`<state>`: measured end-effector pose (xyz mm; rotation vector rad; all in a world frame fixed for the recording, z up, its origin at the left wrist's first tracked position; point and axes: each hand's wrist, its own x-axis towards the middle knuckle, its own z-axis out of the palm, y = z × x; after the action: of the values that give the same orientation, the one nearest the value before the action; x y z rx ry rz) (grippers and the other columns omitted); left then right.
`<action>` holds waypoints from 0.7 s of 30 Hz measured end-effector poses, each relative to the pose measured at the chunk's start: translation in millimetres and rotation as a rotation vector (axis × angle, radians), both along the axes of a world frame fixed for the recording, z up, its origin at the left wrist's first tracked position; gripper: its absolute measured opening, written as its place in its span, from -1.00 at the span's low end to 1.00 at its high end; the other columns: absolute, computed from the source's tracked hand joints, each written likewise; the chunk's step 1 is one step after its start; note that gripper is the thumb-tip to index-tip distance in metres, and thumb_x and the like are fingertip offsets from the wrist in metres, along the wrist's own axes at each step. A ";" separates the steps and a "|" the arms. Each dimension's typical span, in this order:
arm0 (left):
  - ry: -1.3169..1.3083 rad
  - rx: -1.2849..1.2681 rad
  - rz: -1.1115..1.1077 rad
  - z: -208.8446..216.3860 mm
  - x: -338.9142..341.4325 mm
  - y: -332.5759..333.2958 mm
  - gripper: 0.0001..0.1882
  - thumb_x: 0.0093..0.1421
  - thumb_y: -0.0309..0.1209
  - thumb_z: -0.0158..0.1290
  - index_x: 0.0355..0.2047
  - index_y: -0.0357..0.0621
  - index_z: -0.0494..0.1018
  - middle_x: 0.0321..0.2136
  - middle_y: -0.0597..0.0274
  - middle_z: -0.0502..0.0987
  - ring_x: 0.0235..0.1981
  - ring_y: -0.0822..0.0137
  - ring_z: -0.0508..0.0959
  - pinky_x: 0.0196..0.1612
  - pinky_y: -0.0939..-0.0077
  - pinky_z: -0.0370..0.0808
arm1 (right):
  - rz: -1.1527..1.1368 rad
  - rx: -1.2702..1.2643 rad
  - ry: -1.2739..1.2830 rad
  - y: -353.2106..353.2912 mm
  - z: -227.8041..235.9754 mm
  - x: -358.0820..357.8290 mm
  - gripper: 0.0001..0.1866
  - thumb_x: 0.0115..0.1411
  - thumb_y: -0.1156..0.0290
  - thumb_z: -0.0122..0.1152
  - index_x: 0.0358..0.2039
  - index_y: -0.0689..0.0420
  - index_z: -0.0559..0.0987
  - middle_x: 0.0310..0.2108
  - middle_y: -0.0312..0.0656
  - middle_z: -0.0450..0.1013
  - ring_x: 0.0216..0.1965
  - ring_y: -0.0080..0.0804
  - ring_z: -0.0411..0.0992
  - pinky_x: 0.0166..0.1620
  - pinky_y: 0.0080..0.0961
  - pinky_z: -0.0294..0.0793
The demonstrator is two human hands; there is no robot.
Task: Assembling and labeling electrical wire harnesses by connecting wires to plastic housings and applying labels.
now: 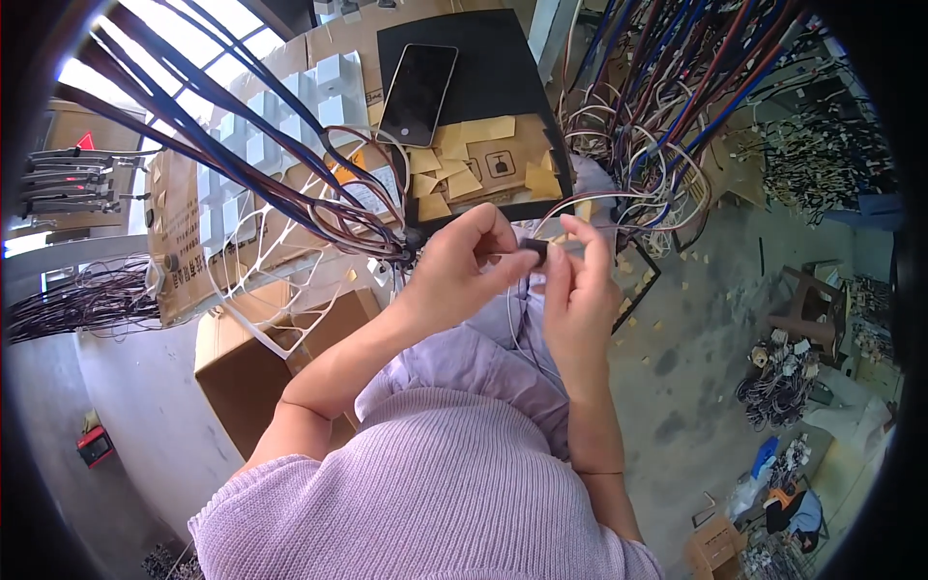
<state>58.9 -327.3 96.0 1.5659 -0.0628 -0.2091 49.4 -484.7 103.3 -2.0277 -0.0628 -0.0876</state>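
My left hand [466, 259] and my right hand [582, 282] meet above my lap. Between their fingertips is a small black piece [535, 248], pinched from both sides; whether it is a connector or a bit of tape I cannot tell. Thin pale wires [517, 319] run by the fingers and hang down over the lilac cloth. To the left of my left hand, a harness of dark and white wires [372, 237] gathers at the board's edge. Another wire bundle [633, 140] fans out beyond my right hand.
A phone [420, 95] lies on a black sheet [493, 58]. Yellow paper pieces [462, 184] are scattered in front of it. White plastic blocks [261, 147] stand in rows at the left. Below sits an open cardboard box [217, 353]. Wire heaps [778, 379] lie on the right.
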 end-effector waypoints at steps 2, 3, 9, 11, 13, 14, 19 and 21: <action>0.016 0.085 0.039 1.6 4.1 2.3 -0.79 0.17 -0.48 0.16 -0.49 -0.21 0.32 -0.62 0.48 0.33 -0.61 0.68 0.28 -0.56 0.71 0.24 | 0.010 -0.156 0.019 -6.1 9.2 0.4 -0.72 0.31 0.38 -0.02 0.00 0.15 0.33 -0.63 -0.12 0.45 -0.60 -0.14 0.46 -0.50 -0.39 0.41; 0.015 0.087 0.036 1.4 7.2 6.1 -0.79 0.17 -0.48 0.16 -0.49 -0.21 0.32 -0.62 0.48 0.33 -0.61 0.68 0.28 -0.56 0.71 0.24 | 0.021 -0.198 -0.047 -12.9 12.3 5.7 -0.71 0.32 0.36 -0.04 0.00 0.19 0.33 -0.49 -0.11 0.46 -0.49 -0.22 0.48 -0.46 -0.42 0.42; 0.168 -0.162 -0.060 1.1 14.2 13.2 -0.77 0.12 -0.50 0.21 -0.48 -0.21 0.33 -0.61 0.51 0.32 -0.60 0.71 0.24 -0.57 0.75 0.17 | 0.290 0.591 0.163 -20.0 -0.8 22.2 -0.56 0.19 0.55 0.08 0.05 0.21 0.19 -0.41 -0.26 0.27 -0.41 -0.67 0.25 -0.47 -0.67 0.30; 0.076 -0.091 -0.051 -2.3 16.3 9.4 -0.78 0.10 -0.53 0.20 -0.47 -0.20 0.32 -0.61 0.51 0.31 -0.60 0.70 0.23 -0.58 0.75 0.15 | 0.290 0.400 0.038 -18.8 -3.8 22.4 -0.68 0.07 0.58 0.23 -0.15 0.17 0.39 -0.42 -0.34 0.19 -0.51 -0.75 0.14 -0.52 -0.78 0.16; -0.011 -0.018 -0.042 -3.0 16.5 2.5 -0.77 0.09 -0.56 0.20 -0.46 -0.20 0.31 -0.60 0.51 0.29 -0.60 0.69 0.21 -0.58 0.74 0.13 | 0.225 0.260 0.000 -13.6 0.8 19.9 -0.83 0.00 0.62 0.32 -0.36 0.19 0.54 -0.40 -0.39 0.22 -0.54 -0.75 0.13 -0.54 -0.77 0.11; -0.032 -0.032 0.027 0.0 17.1 -2.4 -0.78 0.08 -0.59 0.18 -0.44 -0.20 0.30 -0.60 0.51 0.27 -0.61 0.68 0.19 -0.58 0.74 0.13 | 0.216 0.260 0.003 -12.7 0.5 18.5 -0.83 0.00 0.62 0.32 -0.36 0.19 0.54 -0.40 -0.39 0.22 -0.54 -0.75 0.13 -0.54 -0.77 0.11; -0.068 -0.092 -0.034 4.7 12.8 -6.2 -0.68 0.03 -0.69 0.13 -0.17 -0.21 0.40 -0.55 0.45 0.25 -0.57 0.64 0.18 -0.52 0.76 0.16 | 0.060 0.343 -0.017 -15.3 0.7 14.5 -0.76 -0.03 0.67 0.35 -0.30 0.20 0.61 -0.39 -0.37 0.27 -0.56 -0.75 0.17 -0.54 -0.77 0.16; -0.144 -0.058 -0.040 5.0 11.9 -7.6 -0.59 -0.03 -0.68 0.15 -0.11 -0.18 0.45 -0.50 0.43 0.27 -0.55 0.60 0.21 -0.49 0.75 0.19 | 0.046 0.298 -0.037 -18.2 -1.5 15.9 -0.72 -0.05 0.65 0.37 -0.26 0.19 0.63 -0.38 -0.37 0.27 -0.58 -0.76 0.14 -0.56 -0.76 0.15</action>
<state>70.8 -334.8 101.0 1.5214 -0.2111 -0.1246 65.3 -502.9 101.8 -1.7265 -0.1132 -0.0990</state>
